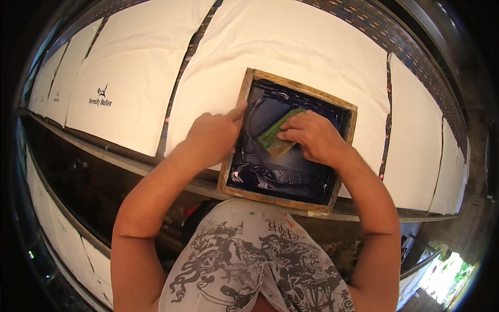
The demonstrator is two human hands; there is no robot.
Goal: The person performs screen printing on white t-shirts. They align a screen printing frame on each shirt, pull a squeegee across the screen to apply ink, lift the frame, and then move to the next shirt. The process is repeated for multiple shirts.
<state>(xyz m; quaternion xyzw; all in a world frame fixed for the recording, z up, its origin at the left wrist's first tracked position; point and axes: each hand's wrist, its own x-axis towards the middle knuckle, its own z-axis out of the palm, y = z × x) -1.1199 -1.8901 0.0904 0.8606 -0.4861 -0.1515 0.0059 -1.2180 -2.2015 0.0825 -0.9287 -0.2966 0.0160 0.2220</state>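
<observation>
A wooden-framed printing screen (236,190) lies slightly turned on a white cloth (312,44), its mesh smeared with dark blue ink (270,177). My left hand (214,134) grips the frame's left side, the index finger stretched along the wood. Inside the frame, my right hand (314,136) holds a greenish squeegee (279,139), which stands slantwise over the mesh. Thick wet ink gathers along the screen's far edge and its near left corner. The squeegee's lower edge and the cloth under the mesh are hidden.
White cloths lie in a row along the long table; one to the left (130,67) bears a dark printed emblem. Another white cloth (416,135) lies to the right. The table's near edge (119,162) runs before me, and more white cloths (62,229) lie on a surface at the lower left.
</observation>
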